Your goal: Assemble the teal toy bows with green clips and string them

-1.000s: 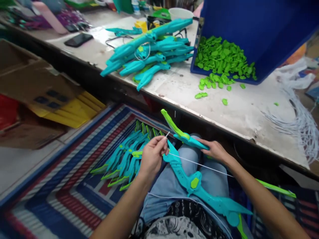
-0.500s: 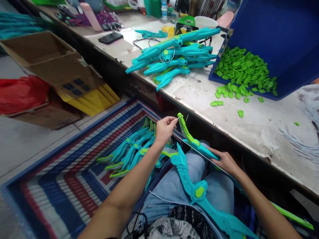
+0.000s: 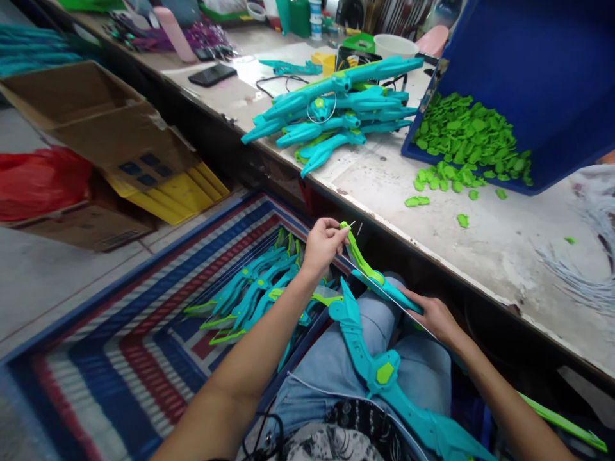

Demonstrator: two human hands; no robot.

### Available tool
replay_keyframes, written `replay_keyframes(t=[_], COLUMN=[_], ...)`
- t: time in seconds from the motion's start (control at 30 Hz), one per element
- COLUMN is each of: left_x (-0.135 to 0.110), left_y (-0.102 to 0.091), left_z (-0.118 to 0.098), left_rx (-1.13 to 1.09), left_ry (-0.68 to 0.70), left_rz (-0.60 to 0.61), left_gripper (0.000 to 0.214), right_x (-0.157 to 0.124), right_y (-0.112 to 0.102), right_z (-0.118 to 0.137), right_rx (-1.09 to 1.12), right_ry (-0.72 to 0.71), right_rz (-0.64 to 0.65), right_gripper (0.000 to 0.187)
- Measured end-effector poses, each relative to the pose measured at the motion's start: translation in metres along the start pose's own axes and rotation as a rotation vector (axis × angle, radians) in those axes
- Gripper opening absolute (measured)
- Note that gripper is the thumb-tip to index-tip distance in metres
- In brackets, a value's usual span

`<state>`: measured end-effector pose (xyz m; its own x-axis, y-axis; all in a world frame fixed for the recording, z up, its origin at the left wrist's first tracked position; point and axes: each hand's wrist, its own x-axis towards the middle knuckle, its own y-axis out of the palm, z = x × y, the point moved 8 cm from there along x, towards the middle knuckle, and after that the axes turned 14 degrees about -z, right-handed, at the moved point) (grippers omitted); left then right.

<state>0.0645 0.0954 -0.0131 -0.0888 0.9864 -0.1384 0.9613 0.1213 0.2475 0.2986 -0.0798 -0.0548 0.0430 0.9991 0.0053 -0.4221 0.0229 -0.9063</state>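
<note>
My left hand (image 3: 327,244) pinches a white string (image 3: 358,267) at the tip of a toy bow's green limb (image 3: 361,257). A short end of the string sticks out past the fingertips. Lower right, my right hand (image 3: 435,315) is closed around the teal part of that toy bow (image 3: 391,292); the string runs along it, past this hand. Across my lap lies another teal toy bow (image 3: 368,365) with a green centre badge. Its lower end reaches the bottom of the view.
More toy bows (image 3: 259,278) lie in a striped cloth-lined bin (image 3: 110,358) at left. On the table, a pile of teal bow parts (image 3: 331,109) stands beside a tipped blue bin (image 3: 533,77) spilling green pieces (image 3: 473,131). The table edge (image 3: 432,253) runs just beyond my hands.
My left hand has shifted slightly right, up against the green limb tip, and the string end now pokes out beyond it. My right hand keeps its hold.
</note>
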Motion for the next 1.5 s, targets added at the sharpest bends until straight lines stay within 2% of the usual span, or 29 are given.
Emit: replay_keyframes(t=[0.1,0.17,0.3,0.37,0.47,0.53,0.7,0.73,0.8,0.87,0.9,0.97,1.0,1.03,1.07,1.1,1.17,1.23,1.27,1.33,1.43,1.5], left_x=[0.002,0.001,-0.007,-0.012,-0.019,-0.022,-0.031,-0.033,-0.037,-0.044,-0.049,-0.056,-0.058,-0.057,-0.054,-0.05,-0.039,-0.032,-0.028,-0.021,-0.021,-0.027], left_y=[0.006,0.004,-0.003,-0.006,-0.01,-0.013,-0.024,-0.028,-0.037,-0.045,-0.046,-0.043,-0.039,-0.035,-0.032,-0.03,-0.029,-0.032,-0.037,-0.05,-0.064,-0.066], left_z=[0.001,0.004,0.004,0.003,0.002,0.002,0.009,0.009,0.001,-0.008,-0.011,-0.013,-0.014,-0.013,-0.012,-0.008,0.002,0.008,0.006,-0.006,-0.035,-0.042], left_rx=[-0.056,-0.051,-0.058,-0.056,-0.061,-0.072,0.029,0.096,0.263,0.37,0.375,0.324,0.291,0.258,0.215,0.154,-0.001,-0.1,-0.093,0.046,0.323,0.331], left_ry=[-0.106,-0.159,-0.179,-0.178,-0.184,-0.185,-0.213,-0.162,0.027,0.213,0.272,0.332,0.337,0.318,0.264,0.168,-0.093,-0.295,-0.324,-0.201,0.157,0.241], left_rz=[0.075,0.099,0.102,0.104,0.107,0.11,0.131,0.118,0.041,-0.067,-0.101,-0.097,-0.071,-0.035,-0.001,0.028,0.068,0.094,0.09,0.063,-0.007,-0.045], left_gripper=[0.047,0.047,0.048,0.049,0.05,0.05,0.043,0.038,0.025,0.012,0.007,0.013,0.016,0.018,0.018,0.019,0.024,0.026,0.023,0.012,0.007,0.005], right_x=[-0.004,0.005,0.054,0.088,0.131,0.147,0.141,0.138,0.141,0.159,0.172,0.189,0.187,0.18,0.169,0.156,0.122,0.09,0.08,0.073,0.081,0.089], right_y=[0.0,-0.012,-0.048,-0.053,-0.045,-0.039,-0.034,-0.034,-0.034,-0.043,-0.053,-0.082,-0.093,-0.099,-0.098,-0.09,-0.065,-0.04,-0.029,-0.013,0.004,0.009], right_z=[0.003,0.012,0.059,0.091,0.131,0.148,0.174,0.178,0.18,0.171,0.161,0.137,0.129,0.129,0.137,0.151,0.188,0.207,0.209,0.203,0.187,0.181], right_rx=[0.003,-0.003,0.119,0.249,0.443,0.512,0.427,0.396,0.347,0.31,0.294,0.28,0.287,0.306,0.339,0.378,0.441,0.473,0.491,0.546,0.672,0.752], right_ry=[-0.053,-0.093,-0.183,-0.237,-0.284,-0.297,-0.405,-0.446,-0.504,-0.443,-0.348,-0.081,0.035,0.089,0.07,-0.006,-0.251,-0.333,-0.323,-0.248,-0.095,-0.003], right_rz=[0.027,-0.043,-0.348,-0.398,-0.341,-0.305,-0.256,-0.229,-0.154,-0.155,-0.232,-0.509,-0.649,-0.741,-0.775,-0.751,-0.64,-0.596,-0.596,-0.604,-0.58,-0.573], right_gripper=[0.046,0.041,0.034,0.032,0.027,0.019,0.019,0.019,0.019,0.016,0.014,0.011,0.01,0.01,0.01,0.012,0.013,0.012,0.012,0.012,0.013,0.013])
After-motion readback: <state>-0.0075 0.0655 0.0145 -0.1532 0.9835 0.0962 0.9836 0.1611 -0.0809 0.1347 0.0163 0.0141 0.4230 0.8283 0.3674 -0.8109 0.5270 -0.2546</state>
